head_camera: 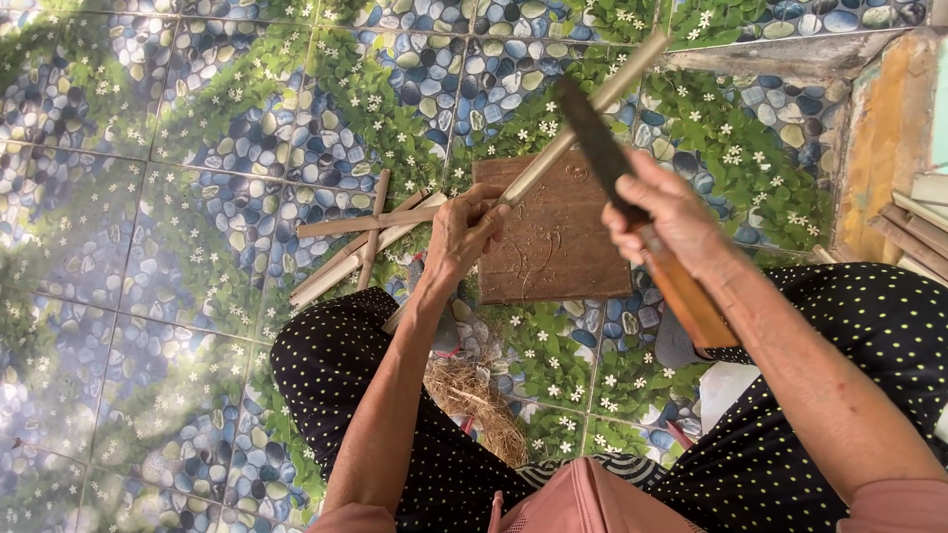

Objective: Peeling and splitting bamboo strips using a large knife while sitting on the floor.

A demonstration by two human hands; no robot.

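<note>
Above a brown wooden board (556, 232) on the floor: a long bamboo stick (583, 114), slanting from lower left up to upper right, gripped near its lower part by the left hand (464, 232), fingers clenched around it. Just to the right, the right hand (667, 217), fingers wrapped tight on the orange-brown wooden handle of a knife (602, 148), dark blade pointing up and to the left, crossing the bamboo stick and seemingly touching it near the upper edge of the board. Handle end jutting down past the wrist toward the lap.

Left of the board, on the floor tiles (148, 247) printed with blue pebbles, green leaves and small white flowers: a loose heap of split bamboo strips (365, 242), some crossed over one another, close beside the left hand but apart from it. Lower centre, between the knees: a tuft of dry straw-like shavings (474, 400). Both legs in black cloth with pale dots. At the far right edge: a stack of flat wooden pieces (913, 227) beside a worn yellowish wall base.
</note>
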